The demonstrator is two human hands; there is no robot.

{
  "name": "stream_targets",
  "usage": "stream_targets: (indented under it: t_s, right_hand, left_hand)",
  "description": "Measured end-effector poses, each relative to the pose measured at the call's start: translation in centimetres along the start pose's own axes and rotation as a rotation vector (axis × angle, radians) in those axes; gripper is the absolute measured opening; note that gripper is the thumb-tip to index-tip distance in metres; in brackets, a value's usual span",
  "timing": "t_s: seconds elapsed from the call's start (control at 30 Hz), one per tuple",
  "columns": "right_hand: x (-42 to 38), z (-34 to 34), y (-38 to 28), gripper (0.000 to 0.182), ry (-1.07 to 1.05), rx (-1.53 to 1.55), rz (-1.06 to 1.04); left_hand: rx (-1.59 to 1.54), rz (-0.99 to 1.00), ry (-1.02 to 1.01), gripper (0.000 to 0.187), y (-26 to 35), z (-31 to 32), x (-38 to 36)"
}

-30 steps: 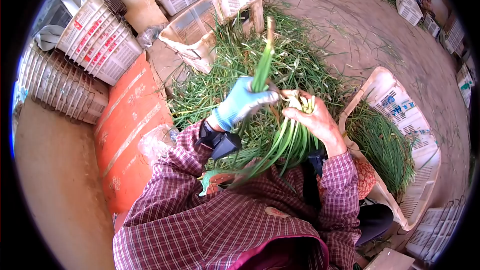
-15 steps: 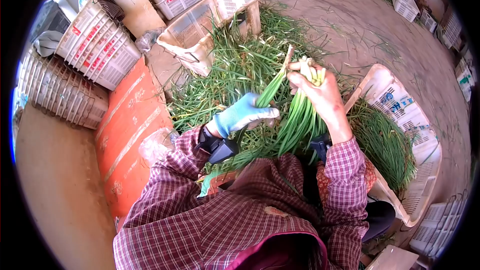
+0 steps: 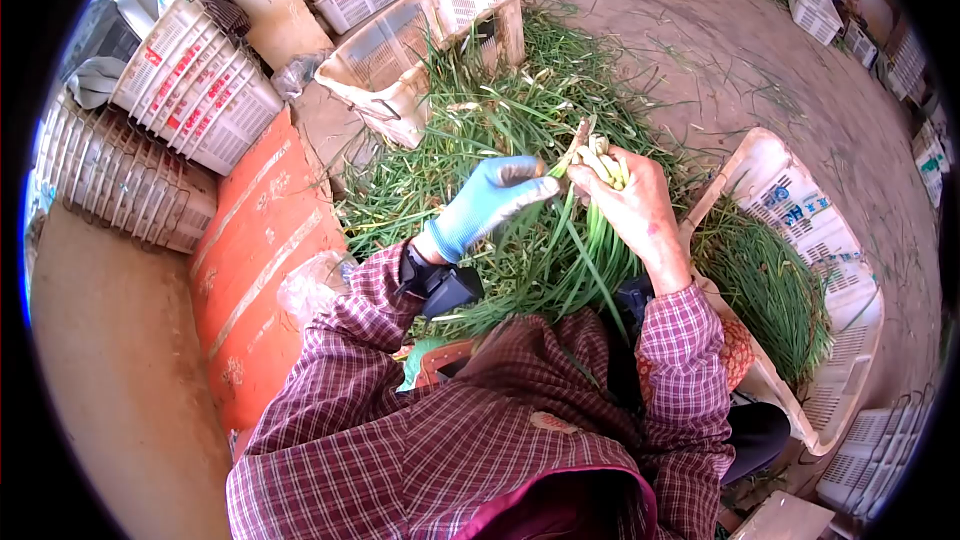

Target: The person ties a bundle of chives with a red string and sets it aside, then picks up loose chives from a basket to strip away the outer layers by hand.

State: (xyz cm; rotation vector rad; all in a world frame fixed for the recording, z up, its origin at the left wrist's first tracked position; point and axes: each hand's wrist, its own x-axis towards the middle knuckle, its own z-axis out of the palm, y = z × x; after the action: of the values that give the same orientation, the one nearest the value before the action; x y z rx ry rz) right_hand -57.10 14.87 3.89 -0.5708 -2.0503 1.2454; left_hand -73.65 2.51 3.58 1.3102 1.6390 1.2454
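Observation:
My right hand, bare, is closed around a bunch of green onions. Their pale root ends stick up above the fingers, and the long green leaves hang down toward my lap. One stalk with a brownish end leans out on the bunch's left side. My left hand, in a light blue glove with greyish fingers, is just left of that stalk. Its thumb and fingers are apart, with the tips close to the stalk; whether they touch it cannot be made out. Beneath both hands spreads a heap of loose green onions.
A white crate stands at the heap's far left. On the right, another white crate holds green onions. Stacked crates and an orange-red sheet lie to the left. Far right, a person sits near crates.
My left hand has slid up from the stalk's leaves toward its root end, and its fingers have opened. The right hand has shifted slightly down, still gripping the bunch.

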Motion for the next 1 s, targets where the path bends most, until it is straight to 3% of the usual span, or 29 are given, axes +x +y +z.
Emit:
stream_targets:
  t_s: [0.03, 0.1, 0.17, 0.23, 0.3, 0.33, 0.47, 0.5, 0.6, 0.7, 0.83, 0.9, 0.93, 1.0]
  right_hand:
    - [-0.2, -0.3, -0.2, 0.024, -0.036, 0.106, 0.031]
    - [-0.7, -1.8, -0.8, 0.024, -0.072, 0.129, 0.117]
    - [-0.4, -2.9, -0.2, 0.024, -0.009, 0.259, 0.168]
    - [0.4, -3.0, 0.6, 0.028, 0.113, 0.193, 0.083]
    - [0.0, -2.4, -0.2, 0.04, 0.164, -0.04, 0.14]
    - [0.1, -1.4, 0.0, 0.04, 0.174, 0.043, 0.108]
    - [-0.1, 1.5, -0.6, 0.031, 0.096, 0.315, 0.122]
    - [-0.1, 2.2, -0.5, 0.029, 0.103, 0.361, 0.089]
    - [0.2, 2.1, 0.5, 0.023, 0.134, 0.349, 0.103]
    - [0.8, 1.0, 1.8, 0.021, 0.138, 0.373, 0.192]
    - [1.6, -1.5, 3.0, 0.019, 0.397, 0.521, 0.181]
    - [1.7, -3.3, 3.9, 0.023, 0.454, 0.537, 0.205]
    - [1.3, -3.2, 3.3, 0.025, 0.379, 0.487, 0.102]
    - [0.2, -1.8, 0.4, 0.025, 0.229, 0.375, 0.173]
  left_hand:
    - [0.062, 0.03, 0.002, 0.023, 0.0, -0.3, 0.1]
    - [0.015, -0.089, 0.105, 0.021, 0.2, -1.0, -0.4]
    - [0.028, -0.018, 0.182, 0.022, -1.6, -2.3, 0.1]
    - [0.019, -0.004, 0.183, 0.022, -1.6, -2.6, -0.2]
    - [-0.047, -0.036, 0.134, 0.027, -0.8, -2.0, -0.6]
    - [-0.082, -0.099, 0.112, 0.028, 0.1, -1.4, -0.8]
    - [0.048, 0.128, 0.062, 0.027, 1.5, 0.5, -0.7]
    - [-0.076, 0.099, 0.006, 0.029, 1.9, 1.2, -0.9]
    - [0.044, 0.18, 0.079, 0.03, 0.7, 1.7, -0.5]
    - [0.017, 0.107, -0.007, 0.031, 1.4, 1.5, -1.1]
    - [0.062, 0.042, -0.052, 0.026, 0.7, 1.0, -2.1]
    - [-0.058, -0.037, 0.023, 0.033, 0.5, 0.9, -2.8]
    - [-0.003, -0.017, 0.044, 0.032, 0.1, 0.6, -2.7]
    - [-0.014, 0.039, 0.05, 0.031, 0.2, 0.9, -2.0]
